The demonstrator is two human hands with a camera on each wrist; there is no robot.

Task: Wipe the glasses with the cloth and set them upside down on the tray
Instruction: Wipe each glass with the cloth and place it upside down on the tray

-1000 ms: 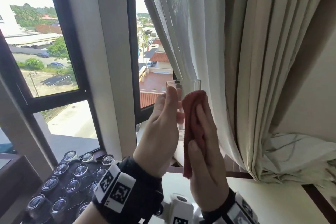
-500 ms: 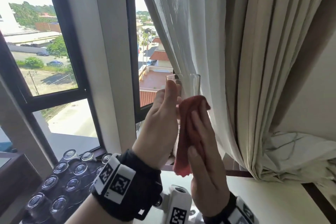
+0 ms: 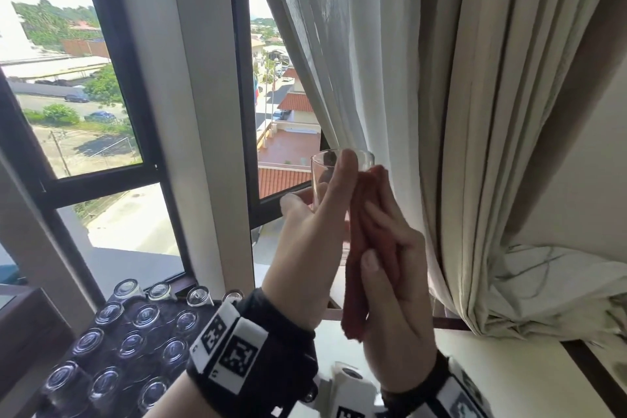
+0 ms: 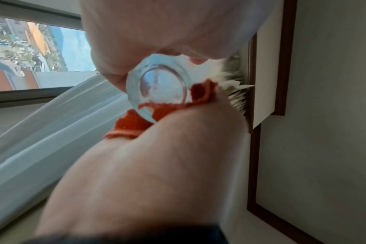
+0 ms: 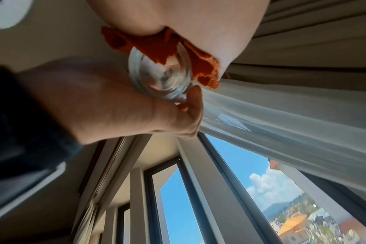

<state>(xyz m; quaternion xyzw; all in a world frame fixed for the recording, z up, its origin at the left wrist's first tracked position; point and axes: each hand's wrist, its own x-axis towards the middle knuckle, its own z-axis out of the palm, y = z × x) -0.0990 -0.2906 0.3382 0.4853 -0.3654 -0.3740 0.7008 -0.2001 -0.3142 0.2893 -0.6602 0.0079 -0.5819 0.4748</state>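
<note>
My left hand [image 3: 305, 241] holds a clear glass [image 3: 320, 180] upright in front of the window, thumb on one side and index finger up near the rim. My right hand [image 3: 397, 299] grips a red cloth [image 3: 356, 234] and presses it flat against the right side of the glass. The left wrist view shows the thick base of the glass [image 4: 159, 87] with the cloth [image 4: 132, 122] against it. The right wrist view shows the same glass [image 5: 161, 77] and cloth [image 5: 153, 44]. A dark tray [image 3: 157, 336] at lower left carries several upturned glasses [image 3: 130, 344].
A sheer curtain [image 3: 339, 61] and a heavy beige curtain [image 3: 492, 112] hang just behind and to the right of the hands. Black window frames [image 3: 241, 95] stand behind. A white tabletop [image 3: 509, 370] lies below right, beside a wooden ledge [image 3: 20, 316].
My right hand has rubbed the cloth slightly down and back up along the glass. My left hand keeps the glass at about the same height, its index finger now closer to the rim.
</note>
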